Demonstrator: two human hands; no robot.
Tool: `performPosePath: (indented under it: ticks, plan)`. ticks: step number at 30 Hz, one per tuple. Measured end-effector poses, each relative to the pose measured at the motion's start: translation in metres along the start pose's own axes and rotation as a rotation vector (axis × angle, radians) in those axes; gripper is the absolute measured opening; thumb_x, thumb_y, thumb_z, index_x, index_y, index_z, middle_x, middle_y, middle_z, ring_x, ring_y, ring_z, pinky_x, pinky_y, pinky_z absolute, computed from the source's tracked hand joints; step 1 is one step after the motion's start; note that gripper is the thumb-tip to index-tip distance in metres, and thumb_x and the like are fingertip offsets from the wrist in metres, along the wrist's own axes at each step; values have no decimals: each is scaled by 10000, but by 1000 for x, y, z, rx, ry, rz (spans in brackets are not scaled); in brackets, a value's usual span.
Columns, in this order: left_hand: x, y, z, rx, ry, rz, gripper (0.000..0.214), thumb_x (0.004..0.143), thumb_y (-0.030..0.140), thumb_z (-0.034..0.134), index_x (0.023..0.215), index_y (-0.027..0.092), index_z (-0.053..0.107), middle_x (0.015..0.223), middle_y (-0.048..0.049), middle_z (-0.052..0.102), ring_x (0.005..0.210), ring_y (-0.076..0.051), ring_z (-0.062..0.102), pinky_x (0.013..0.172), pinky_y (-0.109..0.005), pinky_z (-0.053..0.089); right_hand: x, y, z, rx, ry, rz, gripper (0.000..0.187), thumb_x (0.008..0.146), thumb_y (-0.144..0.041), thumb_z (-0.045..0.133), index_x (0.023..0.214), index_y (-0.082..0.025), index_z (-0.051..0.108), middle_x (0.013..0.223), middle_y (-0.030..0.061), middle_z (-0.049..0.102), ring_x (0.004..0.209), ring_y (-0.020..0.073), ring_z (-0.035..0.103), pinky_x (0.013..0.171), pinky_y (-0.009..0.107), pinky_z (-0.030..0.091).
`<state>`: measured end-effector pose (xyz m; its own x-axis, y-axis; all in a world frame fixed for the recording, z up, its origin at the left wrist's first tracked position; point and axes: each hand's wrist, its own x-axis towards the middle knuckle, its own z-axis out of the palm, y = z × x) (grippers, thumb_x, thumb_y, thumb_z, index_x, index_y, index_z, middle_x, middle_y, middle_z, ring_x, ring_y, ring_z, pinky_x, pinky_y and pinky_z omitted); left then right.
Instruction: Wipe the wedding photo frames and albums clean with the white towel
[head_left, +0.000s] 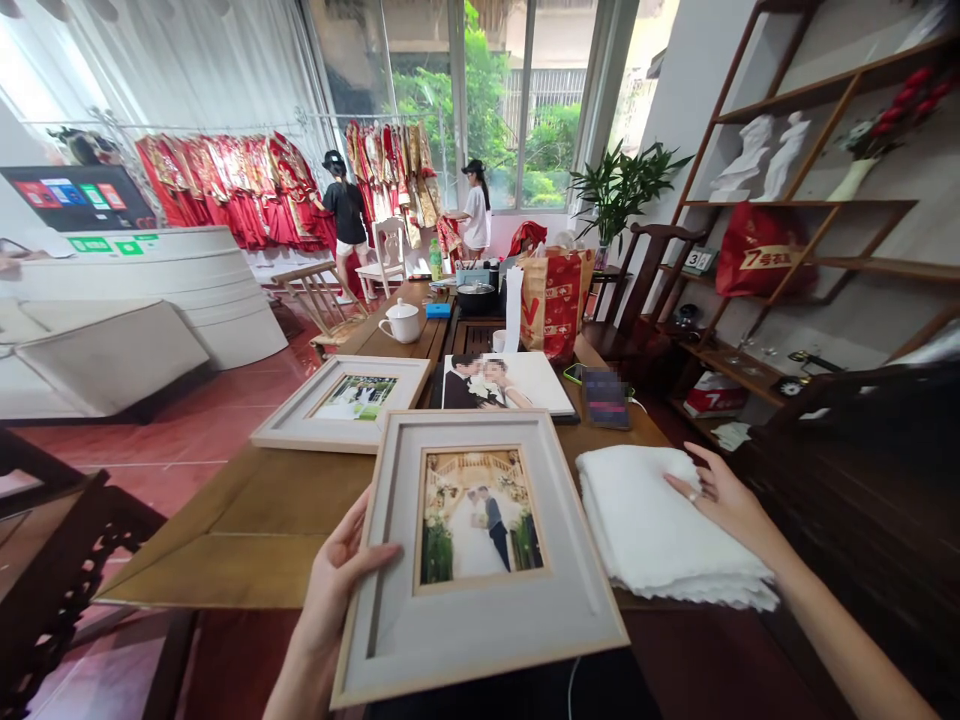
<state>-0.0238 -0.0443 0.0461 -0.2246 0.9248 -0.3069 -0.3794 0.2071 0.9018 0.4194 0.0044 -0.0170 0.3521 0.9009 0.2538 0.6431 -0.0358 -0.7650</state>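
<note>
My left hand (341,575) grips the left edge of a light wooden picture frame (480,640), its thumb over the front. Inside the frame's pale mat is a wedding photo, and the frame is tilted up toward me at the table's near edge. My right hand (720,495) rests on the right part of a folded white cloth (637,520), thumb and fingers apart. Behind the held frame, a second framed photo (292,425) lies at the left. A large photo print or album of a couple (551,385) lies beyond it.
A phone (606,398) lies on the wooden table (247,530) beyond the cloth. Farther back stand a white lidded cup (401,322) and a paper bag (559,300). Shelves (817,205) rise at the right. Two people stand by racks of red garments (240,190).
</note>
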Motion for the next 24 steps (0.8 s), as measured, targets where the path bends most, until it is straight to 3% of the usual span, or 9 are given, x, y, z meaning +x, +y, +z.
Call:
performPosePath:
  ticks: [4,6,10,13,15,19,21,23,24]
  plan:
    - [0,21,-16,3,50,-32,890,442,155,782,1291,244,531,890,-24,763,655,-267,731,452,-241,546,-6,-49,-3,-86,102,-117,605,733,-565,588,1212,-196,548,1247,176,585,1091,353,584,955,542,426]
    - [-2,31,-23,12,78,-62,806,456,170,768,1236,236,576,793,-14,761,559,-248,711,423,-252,537,-24,-88,-1,128,73,-149,510,778,-566,571,1154,-222,575,1192,148,620,1092,321,587,978,514,417]
    - [-4,48,-29,61,106,-108,657,500,192,758,1141,250,625,635,24,716,438,-210,656,410,-269,529,-76,-155,19,679,-643,45,604,824,-588,545,1330,-274,440,1222,132,602,1094,274,598,894,430,506]
    - [3,64,-31,144,34,-89,626,511,230,760,1121,263,626,588,43,677,449,-198,653,437,-263,527,-103,-185,41,937,-953,260,609,825,-545,575,1345,-289,388,1079,105,646,745,237,685,536,354,576]
    - [13,76,-34,272,-46,-33,648,501,268,770,1129,286,611,727,20,717,540,-217,684,500,-285,544,-107,-197,55,1024,-967,304,580,819,-452,618,1322,-299,374,968,61,648,556,177,640,357,265,502]
    - [48,95,-45,838,-149,139,419,631,498,685,981,271,641,919,-34,721,901,-296,677,733,-350,550,-94,-216,84,1116,-910,295,472,785,-364,639,1190,-241,429,751,-13,591,463,127,561,285,195,429]
    - [69,102,-52,1241,52,355,362,751,538,518,888,217,613,841,-57,699,894,-301,651,806,-374,511,-85,-223,101,1125,-938,283,441,762,-363,645,1127,-221,442,718,-22,568,470,130,554,283,197,426]
    - [90,109,-58,1546,143,472,352,844,446,371,931,172,574,890,-82,684,898,-272,639,841,-348,478,-78,-230,120,1114,-936,251,457,739,-359,660,1110,-218,434,779,-5,578,530,144,583,315,216,462]
    - [100,115,-60,1578,157,484,354,863,414,345,968,155,563,938,-92,679,923,-260,629,851,-333,465,-76,-233,130,1096,-924,228,482,733,-348,665,1128,-222,419,831,7,587,568,152,602,346,229,487]
